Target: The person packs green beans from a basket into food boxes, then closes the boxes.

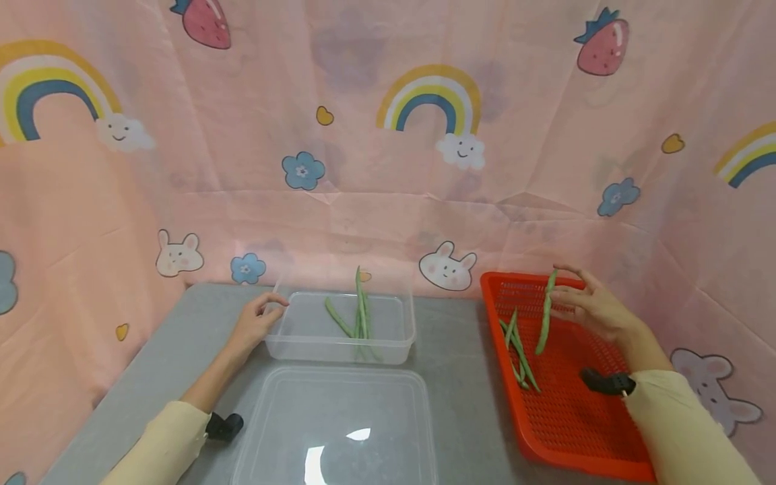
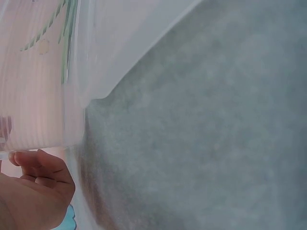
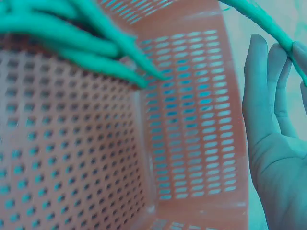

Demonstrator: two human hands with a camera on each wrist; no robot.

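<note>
grey table [image 1: 455, 350]: tub [image 1: 303, 345], lid [image 1: 388, 431], basket [image 1: 566, 417]

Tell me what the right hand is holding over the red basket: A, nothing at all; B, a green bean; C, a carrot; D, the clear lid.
B: the right hand pinches a green bean that hangs above the red basket, where more beans lie.
</note>
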